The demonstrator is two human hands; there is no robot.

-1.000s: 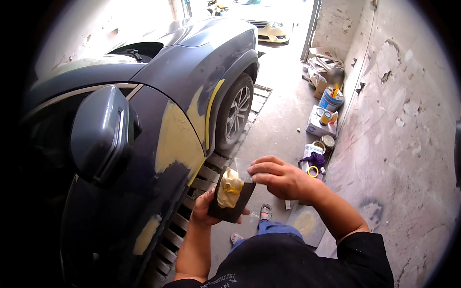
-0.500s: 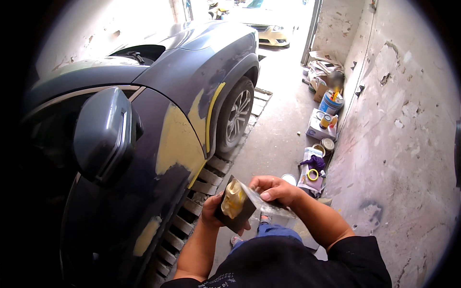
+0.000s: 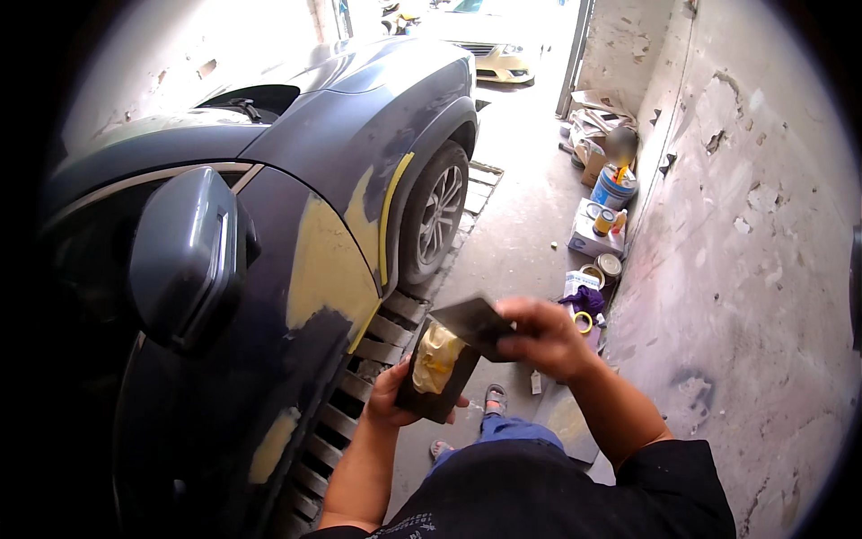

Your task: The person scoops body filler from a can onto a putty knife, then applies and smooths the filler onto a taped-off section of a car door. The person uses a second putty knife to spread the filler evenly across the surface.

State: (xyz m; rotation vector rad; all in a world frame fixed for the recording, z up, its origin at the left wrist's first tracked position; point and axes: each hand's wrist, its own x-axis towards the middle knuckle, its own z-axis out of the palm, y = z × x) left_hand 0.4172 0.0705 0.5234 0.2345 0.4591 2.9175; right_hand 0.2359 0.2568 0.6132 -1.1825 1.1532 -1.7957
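Note:
My left hand (image 3: 386, 400) grips a dark, flat rectangular board (image 3: 429, 407) from its side and underneath. On this board lies a creamy lump of body filler (image 3: 438, 357) with yellow streaks. Above the board's right edge, my right hand (image 3: 549, 341) pinches a flat dark putty spreader (image 3: 470, 322) that tilts over the filler; whether the two touch is unclear. Left of my hands stands a dark grey car (image 3: 359, 121). Pale yellow filler patches (image 3: 328, 265) cover parts of its front door and fender, and yellow tape (image 3: 391, 216) follows the wheel arch.
The car's mirror (image 3: 184, 256) juts out at left. A floor grate (image 3: 391, 337) runs beside the car. Along the worn right wall (image 3: 745, 269) stand a blue bucket (image 3: 613, 187), a box (image 3: 594, 235) with cans, a purple cloth (image 3: 588, 299) and a tape roll (image 3: 583, 322). Another car (image 3: 503, 61) is outside.
My right hand has risen slightly and turned the spreader, so its dark face now shows over the board. The board with the filler stays in my left hand, nearly in place.

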